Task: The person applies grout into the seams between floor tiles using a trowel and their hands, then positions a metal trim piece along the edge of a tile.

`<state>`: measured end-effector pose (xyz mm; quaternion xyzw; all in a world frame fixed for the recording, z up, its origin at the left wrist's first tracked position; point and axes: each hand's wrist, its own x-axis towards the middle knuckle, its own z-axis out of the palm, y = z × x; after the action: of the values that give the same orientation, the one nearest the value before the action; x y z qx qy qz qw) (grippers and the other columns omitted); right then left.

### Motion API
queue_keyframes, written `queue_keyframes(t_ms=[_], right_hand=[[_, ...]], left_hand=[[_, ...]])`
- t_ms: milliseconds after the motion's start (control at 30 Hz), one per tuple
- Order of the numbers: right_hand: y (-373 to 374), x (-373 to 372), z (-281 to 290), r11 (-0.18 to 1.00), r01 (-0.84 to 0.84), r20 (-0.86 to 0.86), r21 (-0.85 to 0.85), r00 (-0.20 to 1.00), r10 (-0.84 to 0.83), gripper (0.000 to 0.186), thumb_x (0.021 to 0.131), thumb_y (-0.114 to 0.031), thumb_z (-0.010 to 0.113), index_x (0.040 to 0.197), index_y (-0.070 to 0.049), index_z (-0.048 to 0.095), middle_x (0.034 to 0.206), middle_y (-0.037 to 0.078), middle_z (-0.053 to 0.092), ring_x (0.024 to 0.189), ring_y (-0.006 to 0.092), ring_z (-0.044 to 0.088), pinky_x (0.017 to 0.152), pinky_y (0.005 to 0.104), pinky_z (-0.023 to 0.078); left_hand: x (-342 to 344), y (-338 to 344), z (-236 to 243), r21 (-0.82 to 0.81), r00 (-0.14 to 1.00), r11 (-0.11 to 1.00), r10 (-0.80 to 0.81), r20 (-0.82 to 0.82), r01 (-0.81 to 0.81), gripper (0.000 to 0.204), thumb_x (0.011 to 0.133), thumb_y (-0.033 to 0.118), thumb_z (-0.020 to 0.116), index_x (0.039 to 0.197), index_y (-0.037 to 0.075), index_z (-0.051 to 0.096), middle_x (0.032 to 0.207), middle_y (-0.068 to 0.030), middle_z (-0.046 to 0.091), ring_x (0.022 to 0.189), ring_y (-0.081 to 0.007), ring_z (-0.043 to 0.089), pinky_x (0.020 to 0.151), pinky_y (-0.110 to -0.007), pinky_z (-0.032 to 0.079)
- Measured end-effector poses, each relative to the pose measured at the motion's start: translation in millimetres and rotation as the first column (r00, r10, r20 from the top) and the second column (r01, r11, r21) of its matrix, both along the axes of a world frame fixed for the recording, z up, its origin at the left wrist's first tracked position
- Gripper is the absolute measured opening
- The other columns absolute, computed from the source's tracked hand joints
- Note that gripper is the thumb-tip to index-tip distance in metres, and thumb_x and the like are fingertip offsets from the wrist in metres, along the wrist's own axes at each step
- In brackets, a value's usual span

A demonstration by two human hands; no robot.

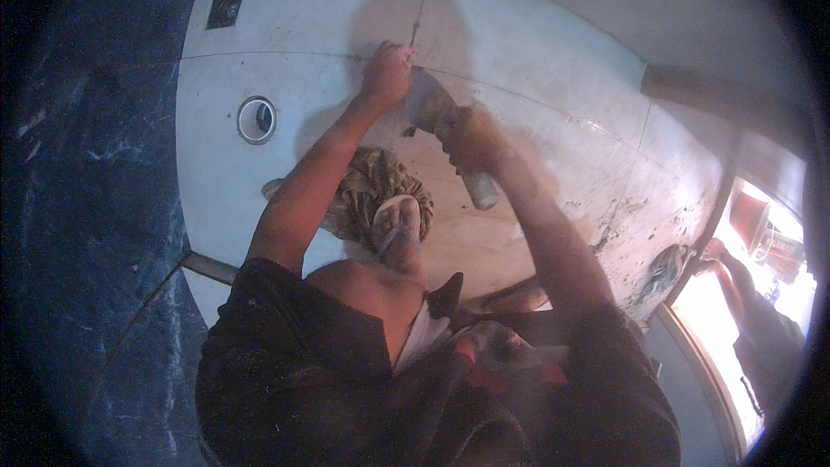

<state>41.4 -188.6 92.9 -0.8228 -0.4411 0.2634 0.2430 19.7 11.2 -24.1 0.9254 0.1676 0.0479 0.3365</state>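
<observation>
My left hand (387, 76) is closed, its fingertips down at a dark-marked joint between pale floor tiles (320, 78). Whatever those fingers may pinch is too small to make out. My right hand (474, 140) is wrapped round a tool with a broad grey end and a pale rounded end (481, 192). Its grey end reaches close to my left hand; the exact kind is unclear. A crumpled brown cloth (367, 177) lies on the tiles under my bare foot (398, 218).
A white pipe ring (257, 119) and a square drain (225, 7) are set in the floor at left, beside a dark marbled wall (112, 164). At right, another person's arm (733, 281) reaches in at a bright doorway, by a bunched rag (667, 266). Dirt smears mark the right-hand tiles.
</observation>
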Motion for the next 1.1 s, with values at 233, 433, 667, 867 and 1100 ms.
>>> queue_keyframes(t_ms=[233, 433, 667, 867, 1100], right_hand=[[35, 59, 72, 0.943, -0.009, -0.586, -0.332, 0.786, -0.199, 0.013, 0.081, -0.006, 0.060, 0.072, 0.002, 0.062, 0.060, 0.012, 0.063, 0.050, 0.0198, 0.063, 0.044, 0.0328, 0.052], [45, 72, 80, 0.904, 0.012, -0.542, -0.427, 0.797, -0.266, 0.019, 0.081, -0.014, 0.060, 0.069, 0.001, 0.064, 0.063, 0.013, 0.066, 0.054, 0.0215, 0.066, 0.049, 0.0353, 0.053], [9, -11, 1, 0.960, 0.192, -0.144, -0.205, 0.964, -0.224, 0.013, 0.079, -0.011, 0.055, 0.083, -0.003, 0.064, 0.079, 0.022, 0.066, 0.076, 0.0354, 0.065, 0.067, 0.0430, 0.052], [7, -71, -40, 0.885, 0.424, -0.111, -0.194, 0.886, -0.449, 0.018, 0.081, -0.014, 0.054, 0.087, 0.001, 0.062, 0.081, 0.026, 0.063, 0.079, 0.0428, 0.061, 0.070, 0.0493, 0.049], [7, -68, -3, 0.837, 0.504, -0.236, -0.212, 0.805, -0.545, 0.023, 0.085, -0.016, 0.053, 0.100, -0.002, 0.063, 0.087, 0.026, 0.063, 0.085, 0.0437, 0.060, 0.074, 0.0485, 0.049]], left_hand=[[11, 12, -38, -0.150, 0.995, 0.987, -0.049, 0.082, 0.061, 0.028, 0.072, 0.011, 0.055, 0.097, 0.003, 0.064, 0.088, -0.0198, 0.064, 0.088, -0.0367, 0.062, 0.078, -0.041, 0.050], [12, 18, -38, -0.276, 0.993, 0.961, 0.026, 0.112, 0.007, 0.020, 0.075, 0.015, 0.056, 0.082, 0.000, 0.067, 0.076, -0.0188, 0.066, 0.073, -0.0307, 0.065, 0.073, -0.037, 0.051], [19, 1, 1, -0.336, 0.971, 0.918, 0.159, -0.181, -0.213, 0.022, 0.080, 0.014, 0.055, 0.093, 0.003, 0.068, 0.089, -0.0157, 0.068, 0.083, -0.0282, 0.064, 0.076, -0.036, 0.049], [12, 23, -24, -0.080, 0.985, 0.996, -0.055, -0.165, 0.042, 0.023, 0.080, 0.014, 0.056, 0.096, 0.001, 0.066, 0.092, -0.0173, 0.067, 0.089, -0.0281, 0.064, 0.078, -0.036, 0.048], [16, 6, 15, -0.399, 0.963, 0.886, 0.162, -0.214, -0.237, 0.026, 0.073, 0.009, 0.055, 0.095, -0.001, 0.065, 0.092, -0.0191, 0.067, 0.090, -0.0311, 0.064, 0.080, -0.036, 0.048]])
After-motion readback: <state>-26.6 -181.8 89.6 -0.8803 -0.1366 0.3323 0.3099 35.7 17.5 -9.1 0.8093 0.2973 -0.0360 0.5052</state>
